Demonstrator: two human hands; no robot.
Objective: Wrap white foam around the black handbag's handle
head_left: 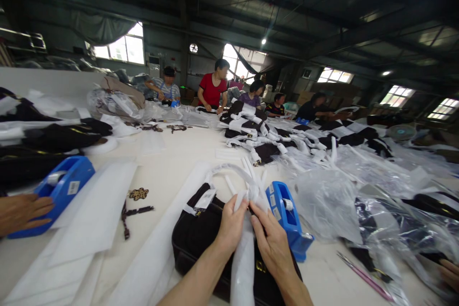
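Observation:
A black handbag [201, 229] lies on the table right in front of me, with a white tag [206, 198] on its upper left. White foam wrapping [244, 263] runs down across the bag and loops up past its top edge. My left hand [232, 222] is closed on this wrapping, thumb pressed against the fingers. Beside it, my right hand [267, 234] pinches the same foam near the bag's top, fingertips almost meeting the left ones. What lies between the fingertips is mostly hidden. Close to the right hand stands a blue tape dispenser [292, 229].
Another blue tape dispenser [73, 181] is at left, a co-worker's hand [27, 213] on it. Foam sheets [89, 210], leopard-print straps [138, 210], pink-handled tweezers [366, 275] and plastic bags [322, 201] lie around. Wrapped black bags [247, 119] are piled behind; several people sit or stand beyond.

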